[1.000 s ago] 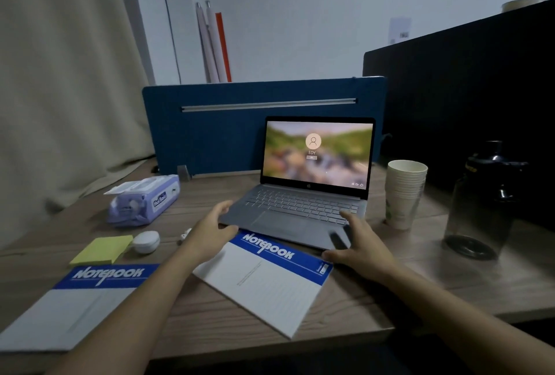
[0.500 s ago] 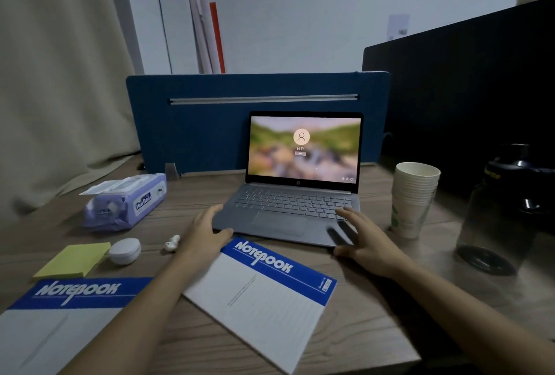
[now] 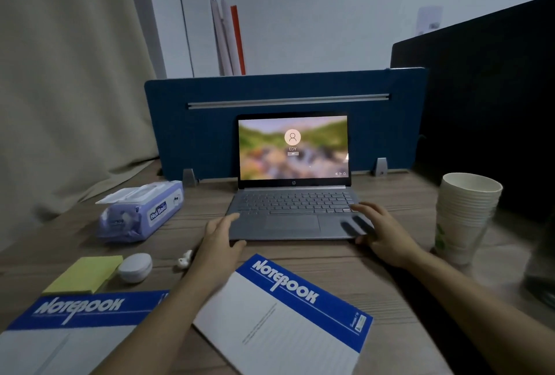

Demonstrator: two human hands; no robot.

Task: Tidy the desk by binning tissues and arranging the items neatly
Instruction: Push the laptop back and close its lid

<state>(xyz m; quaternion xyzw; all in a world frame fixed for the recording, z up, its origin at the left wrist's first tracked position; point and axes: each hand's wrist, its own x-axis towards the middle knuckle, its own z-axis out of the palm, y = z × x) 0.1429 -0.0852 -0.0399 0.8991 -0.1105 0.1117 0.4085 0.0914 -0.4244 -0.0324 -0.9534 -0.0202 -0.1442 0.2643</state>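
**deskrat:** Which step is this? Looks like the arranging part. The open laptop (image 3: 292,215) is being squared up against the blue divider (image 3: 285,122), with no loose tissues spotted, only the wipes pack (image 3: 141,214) out at 10 o'clock.

**tidy_tom:** Agreed. The left hand (image 3: 220,242) is clamped on the front-left corner, fingers on top and thumb (image 3: 237,244) tucked at the front edge. The right hand (image 3: 380,229) is laid on the front-right corner, fingers spread and fairly straight; whether the edge is gripped can't be told.

**deskrat:** So an even two-handed push toward 12 is probably called for next. The tilted notebook (image 3: 285,314) at 6 should be straightened afterwards.
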